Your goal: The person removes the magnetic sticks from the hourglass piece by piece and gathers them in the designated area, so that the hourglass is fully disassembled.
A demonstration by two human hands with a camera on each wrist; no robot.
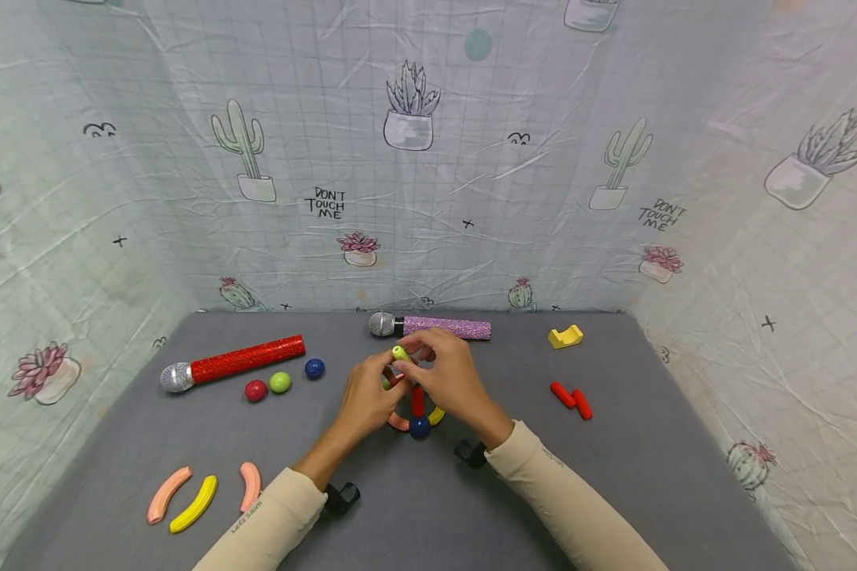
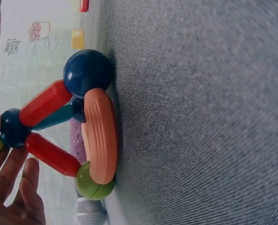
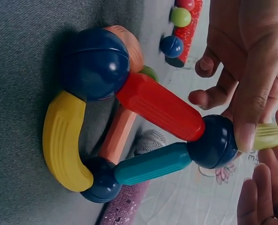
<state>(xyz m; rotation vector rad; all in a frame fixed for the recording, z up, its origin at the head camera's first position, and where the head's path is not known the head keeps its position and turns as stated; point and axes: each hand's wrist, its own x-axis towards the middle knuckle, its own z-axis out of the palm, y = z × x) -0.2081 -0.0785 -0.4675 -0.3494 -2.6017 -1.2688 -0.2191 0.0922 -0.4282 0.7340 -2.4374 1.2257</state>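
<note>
My left hand point(image 1: 370, 394) holds the dark blue ball point(image 3: 213, 141) at the top of a small magnetic stick-and-ball frame, its thumb pressed against the ball in the right wrist view. My right hand point(image 1: 455, 373) pinches a short yellow-green stick point(image 1: 401, 354) standing above that ball. Two red sticks point(image 2: 51, 153) and a teal stick point(image 3: 153, 163) slope down from the top ball. At the base, a large blue ball point(image 2: 87, 73), a smaller-looking blue ball point(image 3: 101, 180) and a green ball point(image 2: 95, 182) join curved salmon point(image 2: 101, 136) and yellow point(image 3: 66, 140) sticks.
Left on the grey table lie a red microphone point(image 1: 246, 359), red point(image 1: 255, 390), green point(image 1: 280, 382) and blue point(image 1: 315, 368) balls, and curved salmon point(image 1: 168, 495) and yellow point(image 1: 194, 505) sticks. A purple microphone point(image 1: 446, 327) lies behind; a yellow block point(image 1: 566, 337) and red sticks point(image 1: 563, 394) lie right.
</note>
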